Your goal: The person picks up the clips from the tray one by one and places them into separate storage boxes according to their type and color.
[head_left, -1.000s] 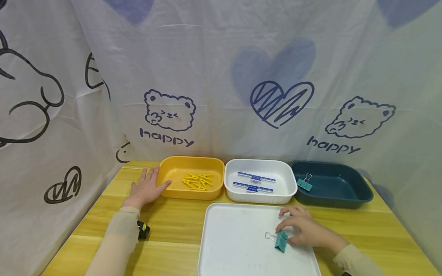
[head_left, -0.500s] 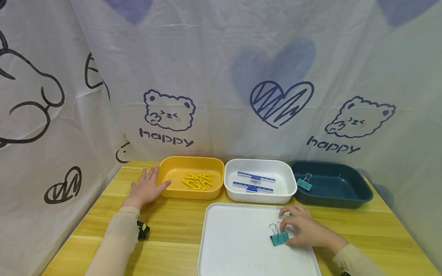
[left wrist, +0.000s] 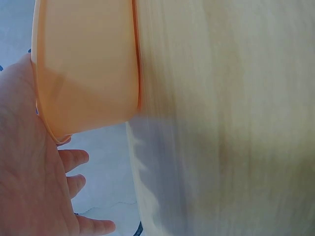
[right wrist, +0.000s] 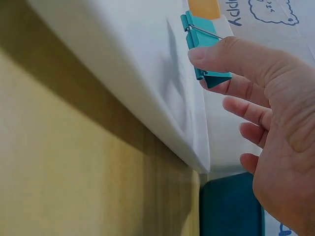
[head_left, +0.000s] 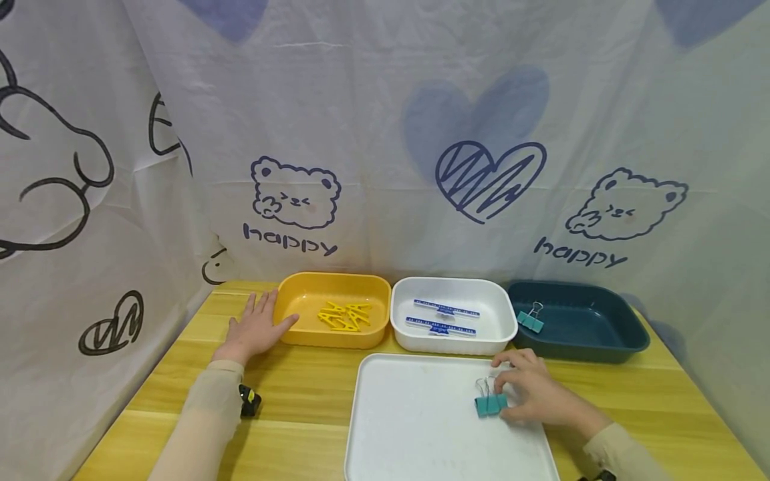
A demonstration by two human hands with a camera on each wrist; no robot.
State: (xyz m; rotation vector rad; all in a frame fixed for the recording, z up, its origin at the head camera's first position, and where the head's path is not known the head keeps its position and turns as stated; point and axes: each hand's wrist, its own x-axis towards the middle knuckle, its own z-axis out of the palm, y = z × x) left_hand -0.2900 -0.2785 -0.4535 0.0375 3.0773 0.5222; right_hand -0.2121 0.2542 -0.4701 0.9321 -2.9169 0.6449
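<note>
A teal binder clip with wire handles is pinched between the thumb and forefinger of my right hand, over the right part of the white tray. In the right wrist view the thumb lies across the face of the binder clip, and the other fingers curve loosely behind. My left hand rests at the left end of the yellow bin, fingers spread and thumb over its rim. The left wrist view has the left hand against the bin's outer wall.
Several yellow clips lie in the yellow bin. Beside it, a white bin holds two blue-and-white long clips. A dark teal bin at the right contains another teal binder clip. A printed curtain hangs behind the table.
The binder clip in my right hand has turned so its handles point up, and it has shifted slightly away from me over the tray. My left hand has stayed in place.
</note>
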